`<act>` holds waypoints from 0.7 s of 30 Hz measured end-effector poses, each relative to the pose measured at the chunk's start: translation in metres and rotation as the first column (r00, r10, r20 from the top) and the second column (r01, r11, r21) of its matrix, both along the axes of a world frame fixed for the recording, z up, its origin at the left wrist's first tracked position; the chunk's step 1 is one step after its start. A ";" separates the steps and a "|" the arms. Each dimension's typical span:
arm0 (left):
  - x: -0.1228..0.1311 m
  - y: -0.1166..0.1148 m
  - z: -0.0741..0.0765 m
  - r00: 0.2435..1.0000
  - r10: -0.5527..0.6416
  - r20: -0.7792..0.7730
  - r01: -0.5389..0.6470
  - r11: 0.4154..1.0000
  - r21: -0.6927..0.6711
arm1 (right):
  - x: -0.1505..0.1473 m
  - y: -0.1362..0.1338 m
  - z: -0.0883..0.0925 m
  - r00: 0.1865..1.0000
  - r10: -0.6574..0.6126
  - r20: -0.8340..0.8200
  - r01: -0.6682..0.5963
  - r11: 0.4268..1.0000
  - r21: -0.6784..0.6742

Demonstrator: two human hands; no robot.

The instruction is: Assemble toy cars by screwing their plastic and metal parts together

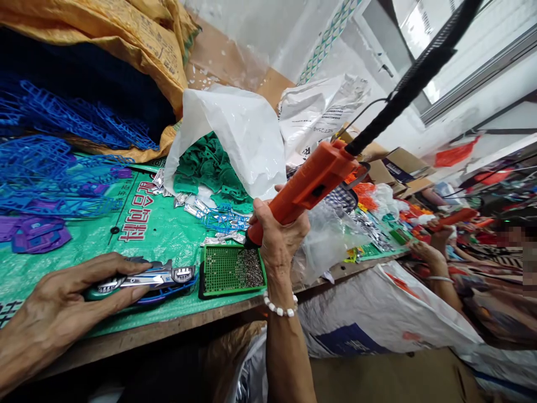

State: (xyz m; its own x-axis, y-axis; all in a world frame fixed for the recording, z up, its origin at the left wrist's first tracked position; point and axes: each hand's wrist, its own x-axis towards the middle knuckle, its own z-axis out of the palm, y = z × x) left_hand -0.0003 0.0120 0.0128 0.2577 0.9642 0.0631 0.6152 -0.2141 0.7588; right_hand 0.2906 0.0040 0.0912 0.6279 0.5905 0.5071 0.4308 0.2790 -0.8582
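Observation:
My left hand (90,291) is closed around a toy car assembly (161,280) with silver, blue and green parts, held low over the green sheet near the table's front edge. An orange electric screwdriver (308,182) on a black cable is gripped in my right hand (281,235), which wears a white bead bracelet. The screwdriver's dark tip is over the top right part of a green tray (232,270) with a perforated grid. Small screws (253,268) are heaped at the tray's right side.
Blue frames (37,168) and purple parts (39,234) lie at the left. Green pieces (210,165) spill from a white bag (241,134) behind the tray. A plastic bag (323,240) sits right of my hand; another person's arm (436,263) is farther right.

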 end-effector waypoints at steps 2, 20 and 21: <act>0.000 -0.001 -0.001 0.999 -0.026 0.031 0.028 0.997 -0.072 | 0.001 0.000 0.000 1.000 0.001 -0.004 -0.001 1.000 0.004; -0.003 0.000 -0.013 0.996 -0.052 0.079 0.057 0.997 -0.058 | 0.000 0.002 -0.001 0.999 -0.044 0.015 0.044 0.999 -0.004; -0.003 0.000 -0.013 0.996 -0.049 0.076 0.053 0.997 -0.051 | 0.000 0.002 -0.002 0.999 -0.041 0.024 0.041 0.999 -0.004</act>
State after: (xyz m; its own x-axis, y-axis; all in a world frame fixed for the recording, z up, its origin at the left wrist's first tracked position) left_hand -0.0031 0.0122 -0.0004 0.3033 0.9523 0.0336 0.5459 -0.2025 0.8130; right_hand 0.2911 0.0057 0.0894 0.6395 0.5670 0.5191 0.4618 0.2566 -0.8491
